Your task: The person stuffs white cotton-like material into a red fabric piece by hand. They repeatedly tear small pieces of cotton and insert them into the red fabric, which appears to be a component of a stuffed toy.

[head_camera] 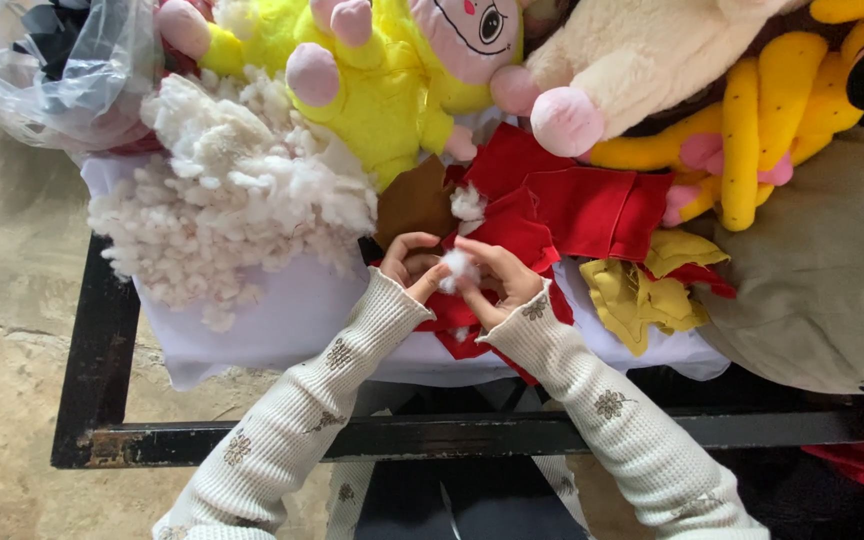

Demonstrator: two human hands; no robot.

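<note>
White stuffing tuft (458, 268) pinched between both hands, right at the middle of the tabletop (282, 320). The left hand (408, 262) curls in from the left, thumb up against the tuft; the right hand (500, 282) closes on it from the other side, fingers bent, the two hands touching. Under them lies a red fabric piece (552, 215), with a second small tuft on it just above. A big stuffing heap (232, 200) sits to the left, yellow fabric scraps (642, 290) to the right, and plush toys (392, 80) are piled along the far edge.
</note>
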